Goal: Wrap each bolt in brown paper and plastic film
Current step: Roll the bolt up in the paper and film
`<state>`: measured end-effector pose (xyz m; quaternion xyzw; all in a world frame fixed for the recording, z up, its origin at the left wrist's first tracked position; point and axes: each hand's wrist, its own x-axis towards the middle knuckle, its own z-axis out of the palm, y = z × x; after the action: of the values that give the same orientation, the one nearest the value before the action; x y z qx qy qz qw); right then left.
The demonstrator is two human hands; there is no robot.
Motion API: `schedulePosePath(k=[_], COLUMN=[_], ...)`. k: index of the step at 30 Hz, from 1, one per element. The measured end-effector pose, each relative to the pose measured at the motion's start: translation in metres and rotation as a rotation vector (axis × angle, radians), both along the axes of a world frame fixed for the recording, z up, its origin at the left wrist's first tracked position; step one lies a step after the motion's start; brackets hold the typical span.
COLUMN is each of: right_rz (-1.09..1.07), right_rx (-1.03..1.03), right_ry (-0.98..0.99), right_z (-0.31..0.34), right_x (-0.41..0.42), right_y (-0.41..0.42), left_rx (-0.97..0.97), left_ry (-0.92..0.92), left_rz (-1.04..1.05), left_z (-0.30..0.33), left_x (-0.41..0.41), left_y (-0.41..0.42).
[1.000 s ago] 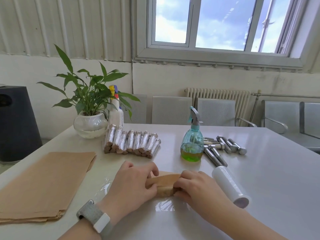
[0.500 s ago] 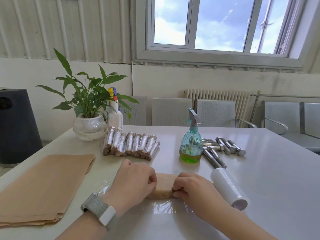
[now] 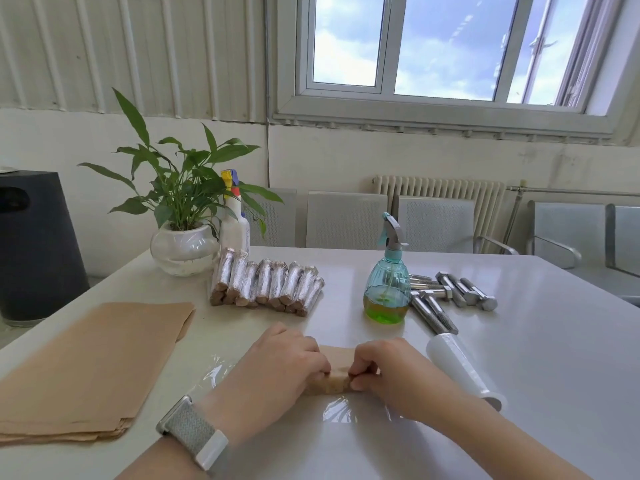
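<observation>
Both hands roll a paper-wrapped bolt on a sheet of film, near the table's 6 o'clock edge.

The left hand (image 3: 280, 363) and right hand (image 3: 388, 370) each curl their fingers round an end of the paper-wrapped bolt (image 3: 333, 379), which lies on the clear plastic film (image 3: 341, 410) between them. The likely risk is that the brown paper springs loose if either hand eases its pinch, or that the thin film wrinkles and clings to itself instead of the roll. The film roll (image 3: 462, 368) at 3 o'clock of the hands could be nudged by the right wrist and roll off. Finished wrapped bolts (image 3: 266, 287) sit at 11 o'clock, bare bolts (image 3: 450, 296) at 1 o'clock beside the spray bottle (image 3: 387, 289), spare brown paper (image 3: 90, 368) at 9 o'clock. No readable brand, label or writing shows anywhere.
</observation>
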<state>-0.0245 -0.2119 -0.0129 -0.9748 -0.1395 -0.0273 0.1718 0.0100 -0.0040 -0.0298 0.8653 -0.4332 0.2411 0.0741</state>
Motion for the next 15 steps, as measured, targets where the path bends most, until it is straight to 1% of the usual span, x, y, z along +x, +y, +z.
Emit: schedulePosePath(k=[4, 7, 10, 15], right_rz=[0.016, 0.062, 0.090, 0.091], right_rx=[-0.001, -0.040, -0.140, -0.342], right_ry=[0.051, 0.097, 0.178, 0.372], right_z=[0.003, 0.005, 0.009, 0.028], right_x=[0.008, 0.015, 0.021, 0.029], right_y=[-0.002, -0.004, -0.004, 0.008], left_rx=[-0.006, -0.064, -0.069, -0.055], left_ry=[0.135, 0.147, 0.164, 0.189], left_rz=[0.056, 0.080, 0.114, 0.178], left_z=[0.000, -0.008, -0.009, -0.009], left_x=[0.000, 0.004, 0.005, 0.003], left_y=[-0.001, -0.002, -0.003, -0.005])
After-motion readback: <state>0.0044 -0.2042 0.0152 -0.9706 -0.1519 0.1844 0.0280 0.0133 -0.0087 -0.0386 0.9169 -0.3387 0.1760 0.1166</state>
